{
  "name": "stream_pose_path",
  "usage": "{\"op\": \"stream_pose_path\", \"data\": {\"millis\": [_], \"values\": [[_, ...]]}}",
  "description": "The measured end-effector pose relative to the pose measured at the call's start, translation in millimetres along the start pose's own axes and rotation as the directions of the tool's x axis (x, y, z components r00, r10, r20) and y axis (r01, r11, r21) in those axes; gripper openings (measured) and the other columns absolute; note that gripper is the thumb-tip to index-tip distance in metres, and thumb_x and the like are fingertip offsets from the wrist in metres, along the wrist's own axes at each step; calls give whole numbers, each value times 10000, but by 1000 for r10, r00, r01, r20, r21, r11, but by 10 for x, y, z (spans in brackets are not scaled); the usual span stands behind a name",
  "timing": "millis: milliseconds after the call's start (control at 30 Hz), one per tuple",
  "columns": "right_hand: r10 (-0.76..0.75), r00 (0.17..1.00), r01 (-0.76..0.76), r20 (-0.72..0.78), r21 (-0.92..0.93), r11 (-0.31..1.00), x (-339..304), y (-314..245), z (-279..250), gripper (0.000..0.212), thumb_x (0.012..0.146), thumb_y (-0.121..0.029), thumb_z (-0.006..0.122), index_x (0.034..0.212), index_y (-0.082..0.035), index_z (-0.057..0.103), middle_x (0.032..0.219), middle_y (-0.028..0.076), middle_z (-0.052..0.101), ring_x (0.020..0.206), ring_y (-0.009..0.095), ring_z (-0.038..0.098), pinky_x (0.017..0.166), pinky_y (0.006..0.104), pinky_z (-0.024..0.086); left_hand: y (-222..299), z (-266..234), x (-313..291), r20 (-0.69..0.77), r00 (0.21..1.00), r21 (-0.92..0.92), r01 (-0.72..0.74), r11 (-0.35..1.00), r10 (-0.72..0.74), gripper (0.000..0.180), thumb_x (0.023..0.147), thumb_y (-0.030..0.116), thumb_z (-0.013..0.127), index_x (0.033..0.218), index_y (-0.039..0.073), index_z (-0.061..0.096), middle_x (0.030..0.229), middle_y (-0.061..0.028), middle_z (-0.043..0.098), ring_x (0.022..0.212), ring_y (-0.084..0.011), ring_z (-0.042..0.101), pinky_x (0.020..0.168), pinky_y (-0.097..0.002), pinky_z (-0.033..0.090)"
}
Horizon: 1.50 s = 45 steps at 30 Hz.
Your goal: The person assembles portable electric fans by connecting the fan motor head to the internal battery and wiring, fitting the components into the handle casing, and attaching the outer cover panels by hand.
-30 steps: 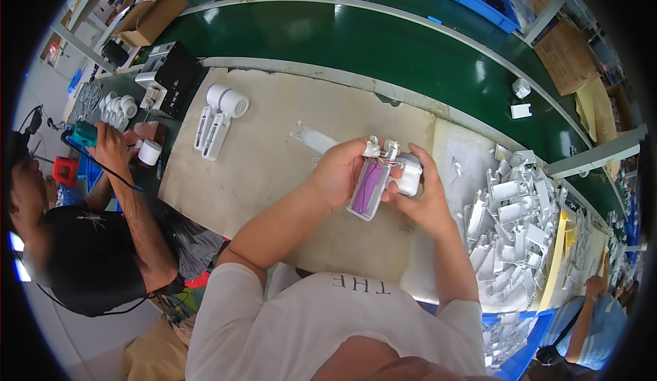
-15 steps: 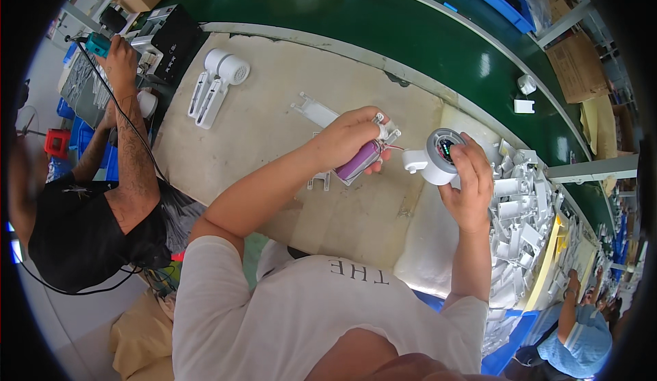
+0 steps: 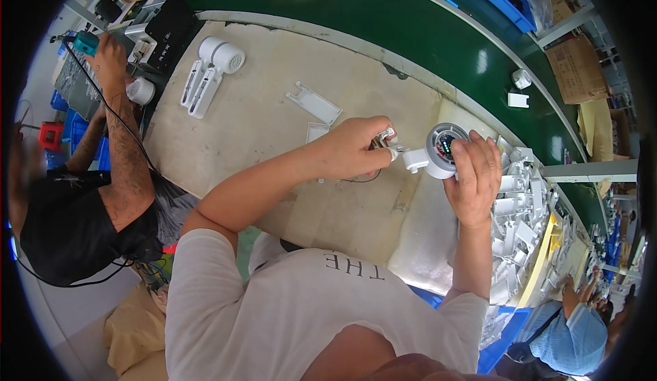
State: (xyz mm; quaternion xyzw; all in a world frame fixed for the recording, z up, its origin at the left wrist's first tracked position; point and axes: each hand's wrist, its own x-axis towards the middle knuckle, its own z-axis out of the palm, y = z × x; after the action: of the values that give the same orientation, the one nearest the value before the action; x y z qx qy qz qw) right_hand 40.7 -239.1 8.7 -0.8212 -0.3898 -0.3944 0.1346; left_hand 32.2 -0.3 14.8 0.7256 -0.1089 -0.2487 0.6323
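My right hand (image 3: pixel 475 179) grips a white round fan head (image 3: pixel 436 163) with a grey ring and a dark circuit board (image 3: pixel 448 147) showing inside it. A short neck on the fan head points left, at the fingertips of my left hand (image 3: pixel 352 149). That hand is closed around a white plastic handle piece (image 3: pixel 387 136), most of which my fingers hide. A thin dark wire hangs below my left hand. The neck and the handle piece are close together; whether they touch I cannot tell. Behind my left wrist lie a flat white cover (image 3: pixel 315 103) and a white frame piece (image 3: pixel 316 132).
A white folding fan (image 3: pixel 212 73) lies at the table's far left. White plastic parts (image 3: pixel 517 210) are heaped at the right. Beyond the table runs a green conveyor belt (image 3: pixel 424 32) with two white parts on it. A co-worker (image 3: pixel 89 210) holds a teal tool (image 3: pixel 86 43) at left.
My left hand has turned over, so the purple battery seen before is hidden. The handle piece and the fan head's neck have come closer together.
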Motion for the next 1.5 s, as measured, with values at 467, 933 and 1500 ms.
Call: {"op": "stream_pose_path", "data": {"millis": [467, 933, 1500], "values": [[31, 717, -605, 696, 600, 524, 256, -50, -154, 603, 680, -47, 708, 1238, -142, 500, 1146, 104, 458, 994, 226, 525, 841, 314, 433, -191, 151, -104, 62, 993, 620, -117, 776, 100, 256, 726, 173, 533, 876, -26, 472, 687, -175, 572, 629, -338, 568, 575, -429, 435], [291, 554, -815, 780, 580, -6, 461, -204, 1272, 354, 878, -297, 467, 1073, -20, 567, 984, 122, 611, 884, 218, 595, 782, 339, 461, -183, -316, -430, -141, 990, -470, -92, 878, 29, 231, 901, 191, 444, 1008, -2, 512, 843, -132, 624, 689, -186, 622, 617, -296, 509], [277, 544, -495, 792, 570, -656, 627, -45, 1305, 597, 789, -329, 616, 1241, -4, 399, 1130, 107, 553, 757, 100, 547, 587, 209, 423, -240, -549, -391, -292, 956, -413, -96, 906, -32, 236, 907, 199, 403, 1037, 13, 470, 811, -107, 589, 706, -193, 614, 610, -283, 499]]}}
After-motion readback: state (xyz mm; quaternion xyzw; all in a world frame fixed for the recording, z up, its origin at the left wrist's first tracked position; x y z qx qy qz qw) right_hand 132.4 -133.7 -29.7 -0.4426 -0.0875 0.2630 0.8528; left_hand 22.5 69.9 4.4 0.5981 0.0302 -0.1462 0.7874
